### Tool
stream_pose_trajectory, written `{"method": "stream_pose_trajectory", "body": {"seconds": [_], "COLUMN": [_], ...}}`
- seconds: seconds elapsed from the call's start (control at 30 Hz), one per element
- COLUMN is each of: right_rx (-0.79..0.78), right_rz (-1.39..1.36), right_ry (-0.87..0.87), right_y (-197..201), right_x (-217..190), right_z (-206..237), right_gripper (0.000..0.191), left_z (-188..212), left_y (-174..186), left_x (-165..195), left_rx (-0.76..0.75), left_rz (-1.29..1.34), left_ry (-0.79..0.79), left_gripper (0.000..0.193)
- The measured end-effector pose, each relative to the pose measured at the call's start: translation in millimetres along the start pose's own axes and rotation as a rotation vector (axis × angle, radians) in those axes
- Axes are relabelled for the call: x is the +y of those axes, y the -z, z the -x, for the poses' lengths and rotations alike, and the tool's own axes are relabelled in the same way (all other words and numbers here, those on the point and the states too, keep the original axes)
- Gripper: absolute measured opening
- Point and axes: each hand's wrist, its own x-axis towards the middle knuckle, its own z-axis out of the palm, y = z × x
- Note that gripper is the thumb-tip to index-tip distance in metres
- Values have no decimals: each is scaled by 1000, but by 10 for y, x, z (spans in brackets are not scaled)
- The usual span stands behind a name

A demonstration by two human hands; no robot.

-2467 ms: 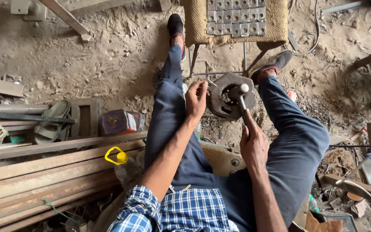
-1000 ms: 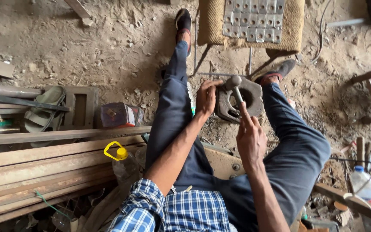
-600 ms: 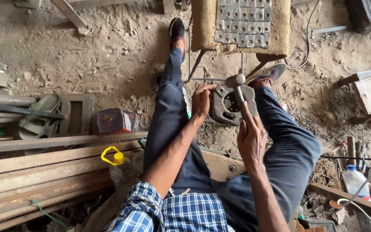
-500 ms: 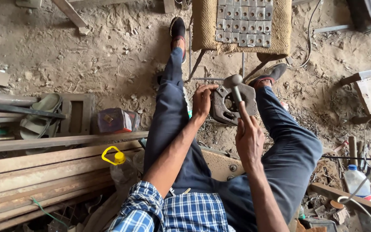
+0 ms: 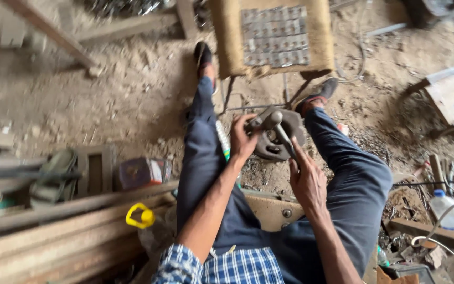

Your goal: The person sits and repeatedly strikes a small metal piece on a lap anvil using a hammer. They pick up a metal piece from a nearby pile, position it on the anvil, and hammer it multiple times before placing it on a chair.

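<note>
A person sits low with both legs stretched out over a dusty dirt floor, and the work sits between the knees, just above the centre of the frame. The left hand curls around the near left edge of a heavy round metal part, fingers wrapped over its rim, apparently to brace it so it cannot turn or slide. The right hand is closed around the handle of a hammer, whose shaft runs up and left from the fist; its head lies on or just over the top of the metal part, though motion blur keeps me from telling whether it touches. The part seems to rest against the base of a metal-legged stool with a woven seat, in the upper middle of the frame, which likely serves as a backstop. Both feet are set to either side of that stool, so the legs fence the work in.

At the lower left, long wooden beams lie stacked beside the left leg, with a yellow plastic loop resting on them. Behind them sit a small dark box and a green strap-like bundle. At the lower right, a clear plastic bottle stands among scrap and cable.
</note>
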Motion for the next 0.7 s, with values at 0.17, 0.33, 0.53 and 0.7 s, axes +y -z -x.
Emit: {"method": "stream_pose_trajectory", "body": {"seconds": [0.17, 0.33, 0.53, 0.7], "right_rx": [15, -50, 72, 175], "right_rz": [34, 15, 37, -120], "right_ry": [-21, -187, -128, -80], "right_y": [159, 225, 371, 447], "right_x": [160, 219, 271, 350], "right_z": [120, 65, 87, 50], "right_gripper": [54, 52, 48, 33], "left_z": [3, -2, 136, 623], "left_y": [15, -29, 59, 129], "left_x": [246, 464, 903, 1222], "left_rx": [121, 186, -18, -243], "left_rz": [122, 108, 276, 364], "left_ry": [81, 96, 156, 296], "left_gripper": [28, 18, 21, 29]}}
